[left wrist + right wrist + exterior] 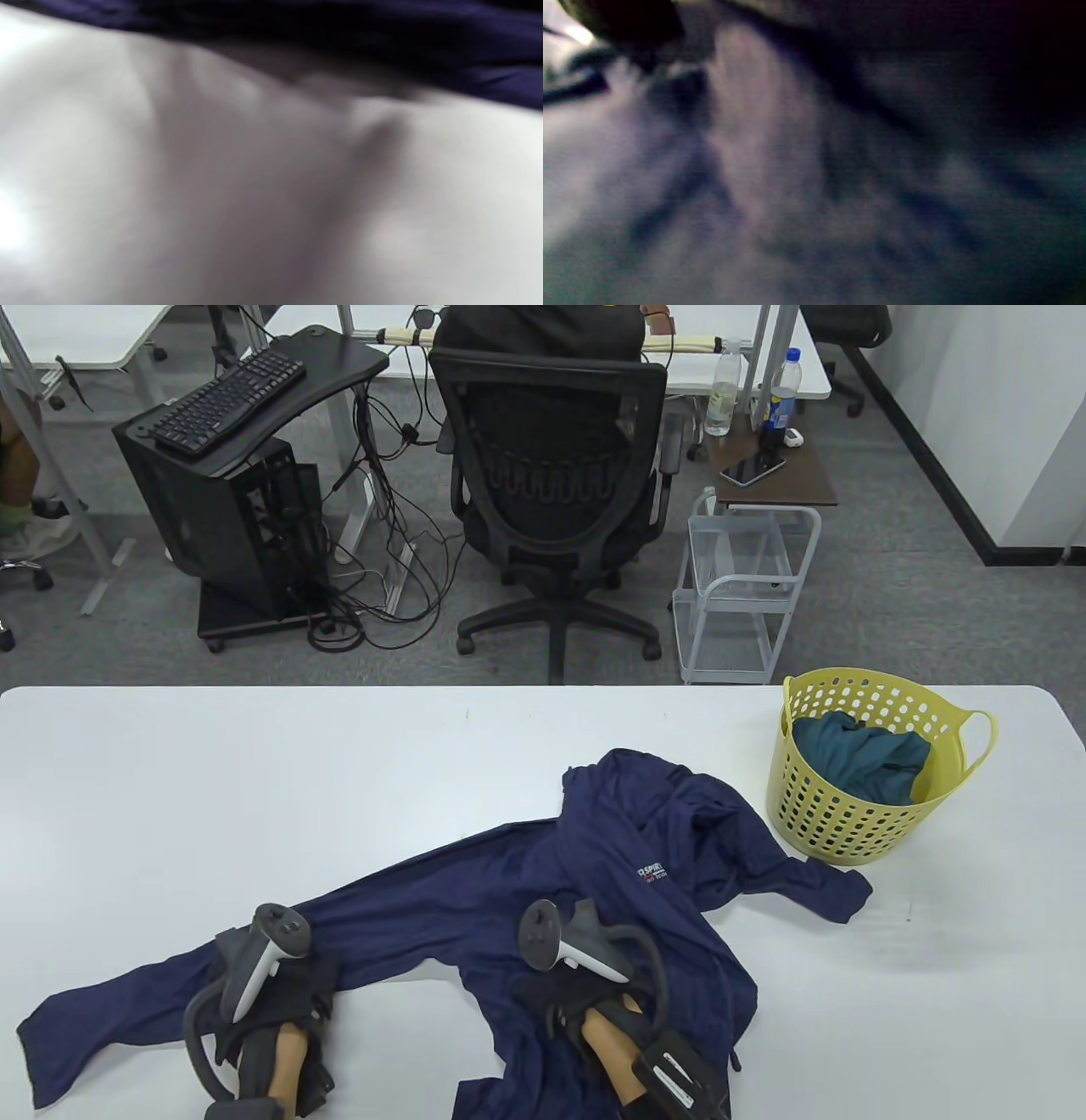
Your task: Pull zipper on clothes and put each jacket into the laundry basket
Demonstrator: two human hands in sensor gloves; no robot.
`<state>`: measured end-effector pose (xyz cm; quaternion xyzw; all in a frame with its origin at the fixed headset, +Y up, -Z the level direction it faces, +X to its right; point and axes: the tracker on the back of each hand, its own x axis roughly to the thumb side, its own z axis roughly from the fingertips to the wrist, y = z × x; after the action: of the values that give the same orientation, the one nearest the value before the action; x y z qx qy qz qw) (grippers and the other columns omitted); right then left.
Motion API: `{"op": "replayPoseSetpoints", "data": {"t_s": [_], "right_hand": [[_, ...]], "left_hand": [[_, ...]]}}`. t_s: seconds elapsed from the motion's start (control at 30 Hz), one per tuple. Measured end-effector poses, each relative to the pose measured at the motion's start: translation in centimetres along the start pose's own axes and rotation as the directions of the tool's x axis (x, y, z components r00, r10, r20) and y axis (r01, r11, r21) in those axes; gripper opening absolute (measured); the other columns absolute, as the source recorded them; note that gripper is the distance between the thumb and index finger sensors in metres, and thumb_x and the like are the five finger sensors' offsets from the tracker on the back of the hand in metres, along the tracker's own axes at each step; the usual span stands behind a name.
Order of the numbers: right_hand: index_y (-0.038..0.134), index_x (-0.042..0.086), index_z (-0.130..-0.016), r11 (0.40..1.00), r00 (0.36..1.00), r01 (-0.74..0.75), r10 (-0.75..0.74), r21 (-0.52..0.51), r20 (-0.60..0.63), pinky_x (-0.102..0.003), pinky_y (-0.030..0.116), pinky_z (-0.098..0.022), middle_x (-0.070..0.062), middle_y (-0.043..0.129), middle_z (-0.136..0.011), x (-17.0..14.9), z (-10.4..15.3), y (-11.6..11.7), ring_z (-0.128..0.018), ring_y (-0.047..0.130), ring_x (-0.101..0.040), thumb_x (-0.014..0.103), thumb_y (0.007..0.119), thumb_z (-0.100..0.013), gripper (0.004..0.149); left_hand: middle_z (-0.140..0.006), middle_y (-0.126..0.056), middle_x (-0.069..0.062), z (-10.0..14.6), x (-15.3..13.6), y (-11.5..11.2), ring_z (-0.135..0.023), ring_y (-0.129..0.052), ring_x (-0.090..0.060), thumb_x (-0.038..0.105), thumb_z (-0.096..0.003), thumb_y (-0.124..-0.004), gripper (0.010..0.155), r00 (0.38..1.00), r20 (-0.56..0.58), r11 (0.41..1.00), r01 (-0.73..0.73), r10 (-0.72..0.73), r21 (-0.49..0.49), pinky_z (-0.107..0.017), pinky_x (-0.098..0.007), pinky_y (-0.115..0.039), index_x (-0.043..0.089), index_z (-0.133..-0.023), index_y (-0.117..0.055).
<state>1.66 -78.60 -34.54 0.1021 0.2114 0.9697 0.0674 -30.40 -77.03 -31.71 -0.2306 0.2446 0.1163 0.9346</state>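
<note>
A navy jacket (645,848) lies spread out and rumpled on the white table (254,780), one sleeve stretched to the front left. My left hand (310,984) rests on that sleeve. My right hand (551,997) rests on the jacket's body. The trackers hide the fingers of both hands. A yellow laundry basket (848,814) stands at the right and holds a teal garment (857,759). The left wrist view is blurred and shows navy fabric (466,42) above bare table (212,190). The right wrist view shows only blurred dark fabric (797,169) up close.
Beyond the table's far edge stand a black office chair (560,492), a white wire cart (738,594) and a black computer stand with a keyboard (229,398). The basket sits close to the jacket's right sleeve.
</note>
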Motion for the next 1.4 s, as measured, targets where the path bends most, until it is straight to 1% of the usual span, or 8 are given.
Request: {"op": "replayPoseSetpoints", "data": {"t_s": [0.23,0.4,0.5,0.9,1.03,1.23,1.33,1.4], "right_hand": [[0.05,0.034,-0.11,0.97,0.988,0.151,-0.152,-0.189,0.01,-0.065,0.042,-0.075,0.001,0.037,-0.124,-2.6,3.7,-6.4,-0.111,0.036,-0.045,0.057,0.071,-0.048,0.069],[0.065,0.033,-0.106,0.845,0.93,0.313,-0.365,-0.435,-0.039,-0.066,0.046,-0.074,-0.001,0.051,-0.122,-9.2,7.3,-10.7,-0.109,0.046,-0.047,0.045,0.075,-0.052,0.057],[0.057,0.034,-0.108,0.816,0.933,0.206,-0.331,-0.54,-0.145,-0.066,0.046,-0.074,-0.001,0.047,-0.121,-12.8,7.7,-11.4,-0.108,0.047,-0.045,0.038,0.081,-0.051,0.062],[0.028,0.05,-0.105,0.824,0.871,-0.43,0.272,-0.368,-0.41,-0.064,0.031,-0.079,0.01,0.002,-0.118,-13.8,0.8,-9.6,-0.112,0.017,-0.037,0.038,0.094,-0.043,0.092],[0.086,0.047,-0.076,0.762,0.881,-0.44,0.262,-0.475,-0.395,-0.062,0.036,-0.079,0.013,0.042,-0.12,-14.1,0.8,-8.7,-0.111,0.025,-0.036,0.048,0.093,-0.038,0.038],[0.085,0.04,-0.076,0.758,0.948,-0.3,0.168,-0.579,-0.271,-0.063,0.052,-0.075,0.018,0.092,-0.094,-14.2,5.3,-8.1,-0.107,0.063,-0.036,0.05,0.091,-0.04,0.038],[0.083,0.039,-0.081,0.752,0.951,-0.265,0.102,-0.604,-0.291,-0.064,0.053,-0.074,0.014,0.091,-0.096,-14.7,6.1,-8.1,-0.105,0.068,-0.035,0.047,0.092,-0.041,0.041],[0.064,0.04,-0.099,0.719,0.925,-0.324,0.105,-0.615,-0.365,-0.063,0.051,-0.076,0.012,0.07,-0.11,-14.9,5.8,-8.4,-0.109,0.06,-0.035,0.049,0.094,-0.04,0.068]], "left_hand": [[-0.124,-0.03,0.006,5.4,7.4,1.5,-0.11,-0.029,-0.041,0.068,-0.0409,-0.057,0.07,0.963,0.271,0.986,-0.047,0.002,0.161,-0.073,-0.065,-0.043,0.053,-0.106,-0.037],[-0.124,-0.04,0.007,8.2,13.0,0.0,-0.112,-0.035,-0.038,0.068,-0.0409,-0.057,0.069,0.89,0.45,0.983,-0.013,-0.072,0.183,-0.073,-0.064,-0.046,0.053,-0.106,-0.042],[-0.123,-0.044,0.007,8.9,14.5,-1.6,-0.112,-0.038,-0.037,0.069,-0.0406,-0.058,0.068,0.869,0.476,0.969,0.014,-0.134,0.247,-0.072,-0.064,-0.048,0.053,-0.106,-0.044],[-0.122,-0.044,0.018,9.1,14.9,-4.7,-0.112,-0.032,-0.033,0.066,-0.04,-0.06,0.063,0.791,0.542,0.95,0.156,-0.284,0.269,-0.074,-0.064,-0.043,0.059,-0.101,-0.049],[-0.122,-0.043,0.019,8.8,15.4,-6.0,-0.112,-0.026,-0.032,0.066,-0.0401,-0.057,0.061,0.78,0.565,0.963,0.197,-0.269,0.186,-0.074,-0.065,-0.035,0.061,-0.1,-0.05],[-0.122,-0.046,0.018,10.6,16.5,-6.0,-0.112,-0.028,-0.032,0.067,-0.0402,-0.058,0.062,0.772,0.565,0.952,0.17,-0.29,0.256,-0.074,-0.066,-0.034,0.058,-0.102,-0.052],[-0.122,-0.047,0.018,11.4,17.2,-6.2,-0.113,-0.029,-0.032,0.067,-0.0403,-0.058,0.063,0.763,0.583,0.955,0.163,-0.281,0.246,-0.074,-0.066,-0.035,0.057,-0.102,-0.051],[-0.122,-0.046,0.018,11.8,17.9,-6.8,-0.113,-0.029,-0.032,0.067,-0.0403,-0.057,0.063,0.755,0.598,0.96,0.16,-0.268,0.228,-0.074,-0.066,-0.035,0.058,-0.103,-0.05]]}}
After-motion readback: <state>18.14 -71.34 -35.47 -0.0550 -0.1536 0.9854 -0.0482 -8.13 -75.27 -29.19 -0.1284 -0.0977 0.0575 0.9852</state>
